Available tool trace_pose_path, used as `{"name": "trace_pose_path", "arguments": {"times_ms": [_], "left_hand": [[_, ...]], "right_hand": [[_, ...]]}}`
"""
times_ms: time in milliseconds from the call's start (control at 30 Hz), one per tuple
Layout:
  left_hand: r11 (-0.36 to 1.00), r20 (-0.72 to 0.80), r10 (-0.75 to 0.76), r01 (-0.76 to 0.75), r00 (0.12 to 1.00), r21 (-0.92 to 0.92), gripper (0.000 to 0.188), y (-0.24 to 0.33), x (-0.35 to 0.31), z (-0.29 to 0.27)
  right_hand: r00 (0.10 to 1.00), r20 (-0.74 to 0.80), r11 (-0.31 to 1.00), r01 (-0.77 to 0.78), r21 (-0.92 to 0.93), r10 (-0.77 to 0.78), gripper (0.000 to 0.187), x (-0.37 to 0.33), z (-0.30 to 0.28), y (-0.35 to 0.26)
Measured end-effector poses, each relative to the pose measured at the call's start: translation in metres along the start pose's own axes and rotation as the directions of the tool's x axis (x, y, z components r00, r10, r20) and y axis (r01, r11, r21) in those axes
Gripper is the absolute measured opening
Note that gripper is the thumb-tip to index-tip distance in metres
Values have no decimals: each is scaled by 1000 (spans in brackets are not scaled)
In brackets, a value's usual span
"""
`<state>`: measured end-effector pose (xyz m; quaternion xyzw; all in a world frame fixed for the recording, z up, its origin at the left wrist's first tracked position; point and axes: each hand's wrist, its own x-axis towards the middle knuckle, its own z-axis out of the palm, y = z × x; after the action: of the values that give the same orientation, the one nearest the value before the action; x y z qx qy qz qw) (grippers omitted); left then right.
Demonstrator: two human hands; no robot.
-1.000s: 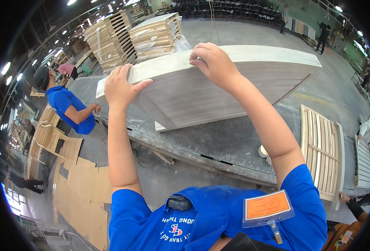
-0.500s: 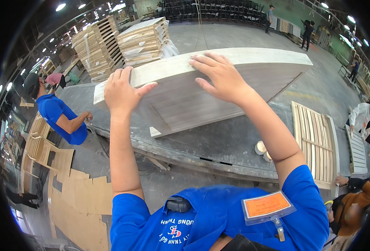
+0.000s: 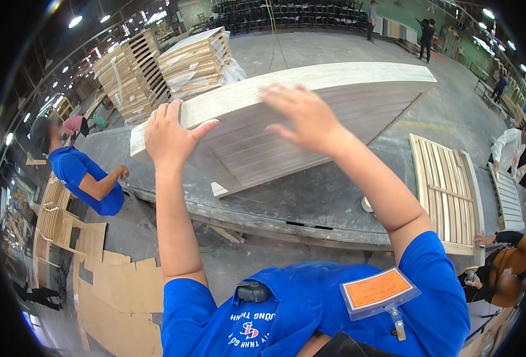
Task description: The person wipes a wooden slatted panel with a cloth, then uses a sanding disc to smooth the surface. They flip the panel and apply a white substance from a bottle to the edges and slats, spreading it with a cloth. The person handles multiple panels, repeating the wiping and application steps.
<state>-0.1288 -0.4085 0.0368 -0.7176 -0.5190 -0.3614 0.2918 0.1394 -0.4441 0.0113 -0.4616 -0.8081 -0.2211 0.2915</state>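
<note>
Grey table (image 3: 298,199) — left grip (image 3: 170,138) on panel (image 3: 257,152).

The panel (image 3: 358,107) stands on the table (image 3: 310,196) (slatted frame (image 3: 444,196) at right), 2 stacks (image 3: 192,64) behind.

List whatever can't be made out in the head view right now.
All in the head view:
Wooden panel: far face hidden by its near side.
Left hand: how its fingertips meet the panel's far side, hidden behind its fingers.
Right hand: fingers blurred, so contact with the panel can't be told.
Pale round object on the table: mostly covered by the right forearm.
</note>
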Motion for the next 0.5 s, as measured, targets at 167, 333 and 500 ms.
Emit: {"name": "trace_pose_path", "arguments": {"times_ms": [167, 333, 500], "left_hand": [[1000, -15, 2, -2, 1000, -10, 79, -1, -1, -1], [999, -21, 23, -22, 1000, 36, 83, -6, -3, 6], [999, 90, 2, -6, 996, 40, 76, -20, 7, 19]], "right_hand": [[989, -125, 987, 90, 132, -74, 55, -2, 2, -3], [952, -307, 927, 116, 356, -1, 28, -15, -10, 12], [757, -215, 693, -394, 603, 617, 21, -132, -29, 145]]}}
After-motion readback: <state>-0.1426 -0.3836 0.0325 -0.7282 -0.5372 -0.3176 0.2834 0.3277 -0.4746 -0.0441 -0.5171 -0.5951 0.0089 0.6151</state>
